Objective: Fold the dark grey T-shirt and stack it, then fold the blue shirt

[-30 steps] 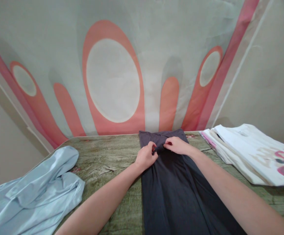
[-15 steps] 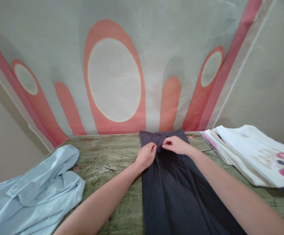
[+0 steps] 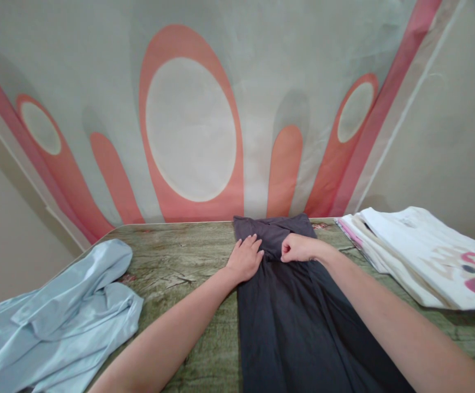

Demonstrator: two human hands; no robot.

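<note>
A dark grey garment (image 3: pixel 295 322) lies lengthwise down the middle of the green wood-grain table (image 3: pixel 180 262), its far end near the wall. My left hand (image 3: pixel 245 256) rests flat on the garment's far left part, fingers stretched out. My right hand (image 3: pixel 297 248) is closed in a fist on the cloth just right of it, pinching a fold of the dark fabric. Both forearms reach in from the bottom edge.
A crumpled light blue shiny garment (image 3: pixel 57 316) lies at the table's left edge. A stack of folded white clothes (image 3: pixel 421 256) with pink print sits at the right. A wall hanging (image 3: pixel 192 125) with pink and white ovals rises behind the table.
My left hand has let go of its pinch and now lies flat on the cloth. My right hand has drawn back slightly and curled into a fist on the fabric.
</note>
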